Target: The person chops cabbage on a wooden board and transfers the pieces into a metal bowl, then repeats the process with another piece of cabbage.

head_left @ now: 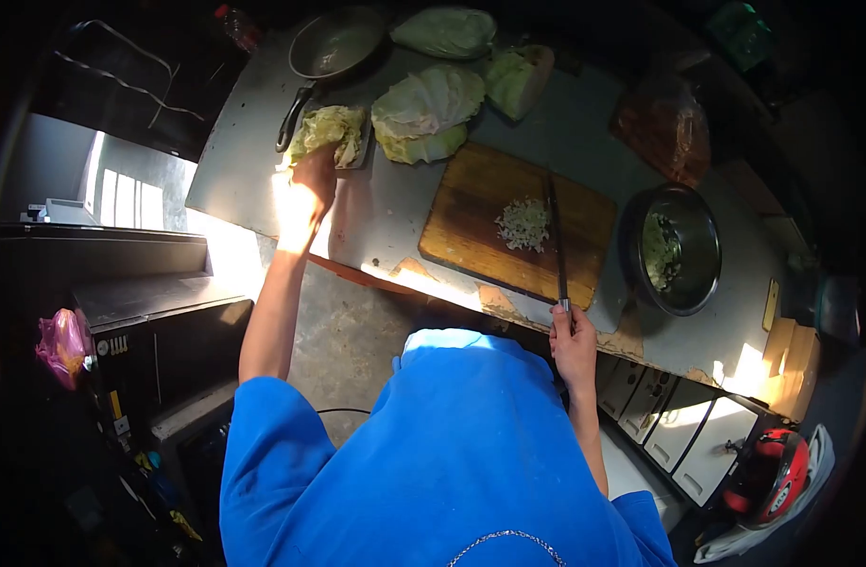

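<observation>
My left hand [310, 186] reaches to a pile of cabbage leaves [331, 129] at the back left of the table; its fingertips are hidden against the leaves. My right hand [573, 342] is closed around the handle of a long knife [557, 241]. The blade lies over the right part of a wooden cutting board [466, 213]. Finely chopped white pieces [523, 225] form a small heap on the board, left of the blade. Larger cabbage leaves [428, 109] lie behind the board.
A metal bowl [709, 248] with chopped greens stands right of the board. A pan [336, 42], a wrapped cabbage [445, 33], a cabbage piece [518, 80] and a plastic bag [664, 128] are at the back of the table [376, 222]. A red helmet [771, 477] sits lower right.
</observation>
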`<state>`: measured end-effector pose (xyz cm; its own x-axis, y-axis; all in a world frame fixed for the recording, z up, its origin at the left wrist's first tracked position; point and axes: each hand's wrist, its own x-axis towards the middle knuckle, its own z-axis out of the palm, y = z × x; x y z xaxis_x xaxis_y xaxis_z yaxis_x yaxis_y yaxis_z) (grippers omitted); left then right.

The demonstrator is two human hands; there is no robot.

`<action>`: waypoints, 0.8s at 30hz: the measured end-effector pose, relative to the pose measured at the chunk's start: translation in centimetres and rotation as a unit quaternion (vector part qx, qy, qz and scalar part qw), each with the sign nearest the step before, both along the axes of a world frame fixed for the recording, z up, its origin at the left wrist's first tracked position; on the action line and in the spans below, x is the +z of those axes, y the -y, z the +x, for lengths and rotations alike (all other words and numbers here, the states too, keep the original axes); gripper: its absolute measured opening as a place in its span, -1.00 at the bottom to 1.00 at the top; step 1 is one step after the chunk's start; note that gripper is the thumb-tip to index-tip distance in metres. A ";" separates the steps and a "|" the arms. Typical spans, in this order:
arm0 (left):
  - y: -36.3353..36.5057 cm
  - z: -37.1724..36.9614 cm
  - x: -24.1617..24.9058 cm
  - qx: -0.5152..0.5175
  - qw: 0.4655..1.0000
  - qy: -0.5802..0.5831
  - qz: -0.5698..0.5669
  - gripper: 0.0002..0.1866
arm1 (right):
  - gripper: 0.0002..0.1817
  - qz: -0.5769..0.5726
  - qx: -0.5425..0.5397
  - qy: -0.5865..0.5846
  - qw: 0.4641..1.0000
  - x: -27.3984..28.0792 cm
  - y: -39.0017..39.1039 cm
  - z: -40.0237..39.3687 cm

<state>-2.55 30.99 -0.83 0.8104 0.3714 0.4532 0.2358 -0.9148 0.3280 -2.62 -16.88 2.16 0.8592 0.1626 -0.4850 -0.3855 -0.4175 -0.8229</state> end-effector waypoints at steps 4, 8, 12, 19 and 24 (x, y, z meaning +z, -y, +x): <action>-0.3 -1.0 0.3 -0.086 0.995 0.060 0.002 -0.69 | -0.57 -0.014 -0.007 0.006 1.000 0.5 -1.4 0.0; 6.0 -4.8 -2.0 -0.185 0.975 -0.027 -0.116 -0.71 | -0.56 -0.007 -0.035 -0.008 0.999 0.5 -3.5 -0.3; 6.4 -4.7 -3.6 -0.241 0.961 -0.066 -0.120 -0.72 | -0.56 -0.005 -0.036 -0.006 0.999 0.3 -5.4 -0.6; 5.9 -5.4 -1.8 -0.270 0.941 -0.116 -0.167 -0.71 | -0.59 -0.017 -0.057 0.003 0.998 0.3 -7.2 -1.3; -1.0 -3.7 -0.8 -0.179 0.947 0.095 -0.250 -0.70 | -0.59 0.018 -0.125 -0.003 0.992 0.4 -8.3 -2.5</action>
